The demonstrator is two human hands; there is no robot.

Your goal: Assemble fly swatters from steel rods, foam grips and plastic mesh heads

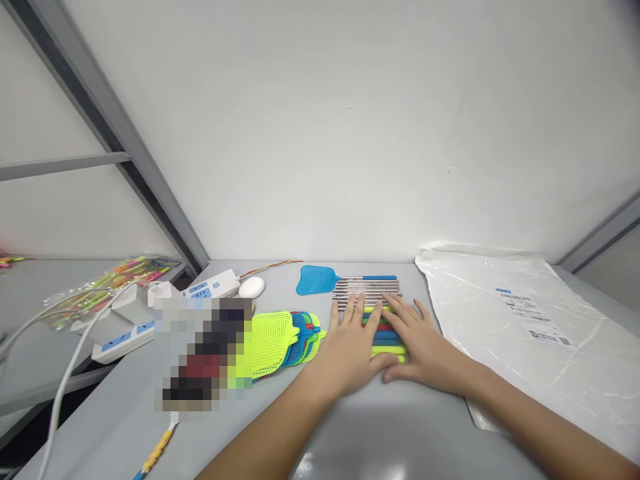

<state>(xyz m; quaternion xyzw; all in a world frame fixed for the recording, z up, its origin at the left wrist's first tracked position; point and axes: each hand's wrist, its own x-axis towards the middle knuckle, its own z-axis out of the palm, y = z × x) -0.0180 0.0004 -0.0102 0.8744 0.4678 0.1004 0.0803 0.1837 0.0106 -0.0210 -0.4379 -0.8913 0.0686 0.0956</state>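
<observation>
My left hand (353, 343) lies flat with fingers spread over a row of coloured handle tubes (387, 338) in yellow, blue, red and green. On the right side of the same row rests my right hand (417, 340), its fingers also stretched out. The two thumbs nearly meet at the near end. Just beyond my fingertips lie several thin metal rods (367, 287) side by side. A whole blue fly swatter (316, 280) lies behind them, its head to the left. Left of my left hand is an overlapping stack of yellow, blue and green swatter heads (273, 340).
A large white plastic mailer bag (500, 320) with a label covers the right. At left are white power strips (215, 287), a round white device (251, 287), cables, a pixelated object (205, 353) and plastic-wrapped colourful items (125, 280). A wall stands behind the grey table (280, 427).
</observation>
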